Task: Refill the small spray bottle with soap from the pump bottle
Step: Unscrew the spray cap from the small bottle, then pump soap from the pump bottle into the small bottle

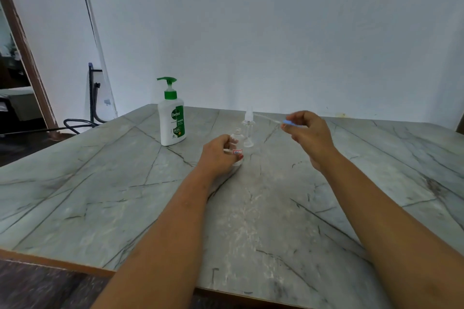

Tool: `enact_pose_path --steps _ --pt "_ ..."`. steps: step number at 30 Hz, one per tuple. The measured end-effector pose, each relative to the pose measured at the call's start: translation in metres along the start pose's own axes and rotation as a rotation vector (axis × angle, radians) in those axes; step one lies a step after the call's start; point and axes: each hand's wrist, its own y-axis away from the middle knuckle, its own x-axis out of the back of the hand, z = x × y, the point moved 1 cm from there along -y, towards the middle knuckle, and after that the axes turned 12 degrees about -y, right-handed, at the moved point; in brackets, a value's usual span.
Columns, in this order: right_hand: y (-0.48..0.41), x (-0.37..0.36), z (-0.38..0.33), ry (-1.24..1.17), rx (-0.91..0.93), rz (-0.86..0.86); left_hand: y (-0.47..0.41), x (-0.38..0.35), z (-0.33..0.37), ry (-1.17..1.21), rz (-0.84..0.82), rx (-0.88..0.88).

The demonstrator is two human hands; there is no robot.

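Observation:
My left hand (218, 154) grips a small clear spray bottle (237, 144) with a red-and-white label, standing upright on the table with its threaded neck uncovered. My right hand (307, 133) is raised to the right of it and pinches the blue spray head (288, 122), whose thin clear dip tube (263, 116) points left in the air. A white pump bottle (172, 118) with a green pump and a Dettol label stands to the left, behind my left hand. A second clear bottle (248, 130) stands just behind the small one.
The grey marble-patterned table (125, 195) has a wooden front edge at the lower left. A white wall rises close behind it. A dark cable and metal frame (93, 98) lie on the floor at the far left by a doorway.

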Motion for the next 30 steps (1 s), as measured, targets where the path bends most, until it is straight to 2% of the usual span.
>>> enact_pose_path --steps 3,9,14,30 --pt "0.008 0.006 0.013 0.215 -0.023 -0.058 -0.001 0.006 -0.005 0.003 0.013 0.034" --pt "0.013 0.006 0.029 0.451 -0.001 -0.141 0.000 0.013 -0.010 -0.051 0.032 0.044" --pt "0.018 0.002 0.033 0.505 -0.052 -0.237 0.000 0.016 -0.013 -0.059 0.040 0.059" --pt "0.018 0.002 0.035 0.565 -0.087 -0.296 -0.001 0.020 -0.014 -0.097 0.064 0.047"
